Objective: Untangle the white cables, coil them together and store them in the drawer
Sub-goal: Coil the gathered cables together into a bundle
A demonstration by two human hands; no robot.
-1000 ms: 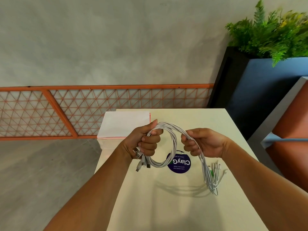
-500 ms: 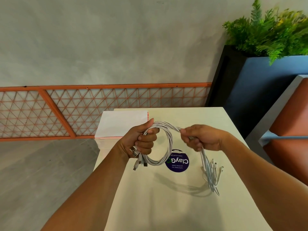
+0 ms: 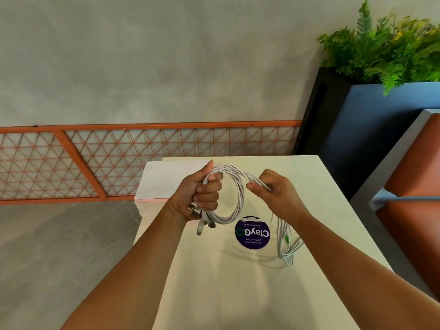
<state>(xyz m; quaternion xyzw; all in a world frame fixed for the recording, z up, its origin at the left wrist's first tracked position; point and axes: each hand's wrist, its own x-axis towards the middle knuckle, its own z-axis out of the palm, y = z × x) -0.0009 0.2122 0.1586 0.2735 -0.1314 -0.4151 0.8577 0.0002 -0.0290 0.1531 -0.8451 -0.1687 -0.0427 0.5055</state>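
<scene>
Left hand [image 3: 204, 194] grips a loop of white cables [image 3: 238, 186] above the worktop [image 3: 238, 294], while right hand [image 3: 276, 194] pinches the same bunch, whose loose ends hang down touching the worktop.

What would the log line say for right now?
step: coiling | left hand: grips white cables loop | right hand: pinches strands | tails: dangle over table | stored: not yet

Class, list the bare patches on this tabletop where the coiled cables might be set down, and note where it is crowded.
Bare: the tabletop between the forearms, nearer than the sticker; also the far right corner beyond the right hand. Crowded: the middle, where the left hand holds the white cables and loose ends trail.
</scene>
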